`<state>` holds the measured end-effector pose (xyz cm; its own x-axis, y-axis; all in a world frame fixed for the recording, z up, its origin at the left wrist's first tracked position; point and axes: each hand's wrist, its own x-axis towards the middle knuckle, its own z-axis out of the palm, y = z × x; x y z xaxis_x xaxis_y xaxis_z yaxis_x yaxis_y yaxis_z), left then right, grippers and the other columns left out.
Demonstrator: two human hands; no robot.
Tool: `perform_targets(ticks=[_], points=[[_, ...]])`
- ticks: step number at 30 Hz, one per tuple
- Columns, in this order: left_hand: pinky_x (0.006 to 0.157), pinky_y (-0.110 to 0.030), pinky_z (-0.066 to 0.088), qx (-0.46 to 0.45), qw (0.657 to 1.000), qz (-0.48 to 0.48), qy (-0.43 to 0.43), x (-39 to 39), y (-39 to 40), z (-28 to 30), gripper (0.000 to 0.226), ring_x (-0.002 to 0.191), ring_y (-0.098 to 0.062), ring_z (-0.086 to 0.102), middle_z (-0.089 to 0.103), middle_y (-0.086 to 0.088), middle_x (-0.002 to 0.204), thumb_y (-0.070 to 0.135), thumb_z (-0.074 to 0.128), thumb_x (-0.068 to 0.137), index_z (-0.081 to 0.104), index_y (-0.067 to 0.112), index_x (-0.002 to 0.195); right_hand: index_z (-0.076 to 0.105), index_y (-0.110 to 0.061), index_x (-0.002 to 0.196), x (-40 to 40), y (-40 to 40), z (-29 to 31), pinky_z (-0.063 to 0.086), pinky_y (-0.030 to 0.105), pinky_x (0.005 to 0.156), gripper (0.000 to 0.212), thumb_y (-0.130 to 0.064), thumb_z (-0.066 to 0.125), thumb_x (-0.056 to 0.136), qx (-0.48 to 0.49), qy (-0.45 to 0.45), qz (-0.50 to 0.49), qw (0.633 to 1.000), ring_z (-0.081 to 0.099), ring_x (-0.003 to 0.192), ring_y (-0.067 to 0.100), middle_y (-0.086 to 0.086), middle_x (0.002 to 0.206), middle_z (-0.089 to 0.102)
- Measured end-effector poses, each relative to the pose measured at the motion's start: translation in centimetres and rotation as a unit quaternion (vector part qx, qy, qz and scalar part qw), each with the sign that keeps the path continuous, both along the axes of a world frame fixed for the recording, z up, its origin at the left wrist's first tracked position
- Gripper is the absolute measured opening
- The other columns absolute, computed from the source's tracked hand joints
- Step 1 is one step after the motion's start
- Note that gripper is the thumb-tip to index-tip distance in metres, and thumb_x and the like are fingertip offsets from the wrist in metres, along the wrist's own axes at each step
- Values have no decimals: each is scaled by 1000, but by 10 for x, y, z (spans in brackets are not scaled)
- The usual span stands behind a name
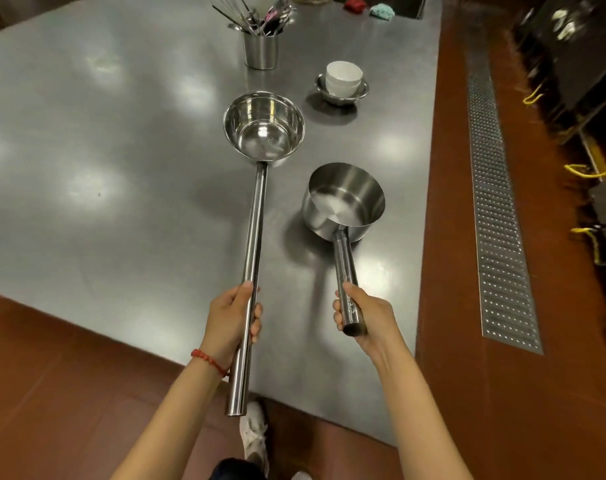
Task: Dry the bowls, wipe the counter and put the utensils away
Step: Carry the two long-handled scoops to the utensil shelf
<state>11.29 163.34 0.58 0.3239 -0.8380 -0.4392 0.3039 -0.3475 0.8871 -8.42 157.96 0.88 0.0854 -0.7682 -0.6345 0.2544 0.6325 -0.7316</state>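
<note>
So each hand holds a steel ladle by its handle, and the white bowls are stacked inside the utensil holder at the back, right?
Not quite. The left hand and right hand do each hold a steel ladle by its handle, but the white bowls are stacked in a small steel bowl beside the utensil holder, not inside it. The head view shows this.

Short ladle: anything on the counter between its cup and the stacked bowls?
Nothing: head view shows bare steel counter between the short ladle and the stacked bowls. The long ladle sits off to the left.
</note>
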Motion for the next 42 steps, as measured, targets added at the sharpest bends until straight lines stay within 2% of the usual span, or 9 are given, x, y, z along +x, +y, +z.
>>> perform_targets(ticks=[7,11,21,24,28,33,38,42], points=[[30,-14,32,-8,997,-74,-2,-67,44,5,25,26,-10,38,49,4,40,25,42,96,54,8,83,63,4,84,-73,90,14,45,24,39,19,-15,67,81,-21,33,-69,997,55,42,20,14,60,61],[29,-14,32,-6,990,-140,-6,-95,55,4,24,27,-10,38,49,3,41,26,43,96,56,8,85,63,4,85,-102,133,18,47,25,40,21,-16,67,81,-37,53,-114,991,56,44,19,13,60,63],[29,-15,32,-28,930,-365,-20,-146,61,0,26,26,-13,38,49,2,42,24,42,96,52,4,82,69,-6,67,-124,230,7,44,26,40,19,-20,68,80,-59,79,-326,940,54,41,23,13,56,62],[30,-16,33,-38,901,-432,-29,-163,72,-1,29,27,-14,38,50,1,42,25,43,96,54,3,80,71,-9,60,-124,265,4,45,26,41,23,-21,69,80,-51,91,-389,915,54,41,23,12,55,62],[30,-16,31,-43,856,-513,-44,-189,98,-3,38,25,-14,37,46,0,36,26,43,96,50,2,67,71,-10,62,-123,319,2,46,26,41,20,-20,70,79,-33,95,-468,878,55,41,23,12,57,64],[27,-16,31,-23,794,-607,-30,-229,151,1,36,24,-12,36,45,0,34,25,43,96,48,6,65,71,-11,61,-121,400,4,46,27,44,20,-24,72,76,-19,106,-558,823,56,43,24,13,58,64],[27,-15,31,-20,730,-683,4,-270,228,8,26,24,-10,37,49,2,38,22,44,95,57,4,82,71,-10,61,-119,490,11,46,27,42,19,-22,72,76,-13,105,-653,750,56,42,24,13,58,64],[28,-13,33,-25,670,-742,18,-301,311,9,26,25,-9,38,49,3,39,22,44,96,57,4,83,68,-10,57,-116,576,17,44,26,40,22,-17,71,77,-16,111,-713,693,54,40,24,12,55,62]])
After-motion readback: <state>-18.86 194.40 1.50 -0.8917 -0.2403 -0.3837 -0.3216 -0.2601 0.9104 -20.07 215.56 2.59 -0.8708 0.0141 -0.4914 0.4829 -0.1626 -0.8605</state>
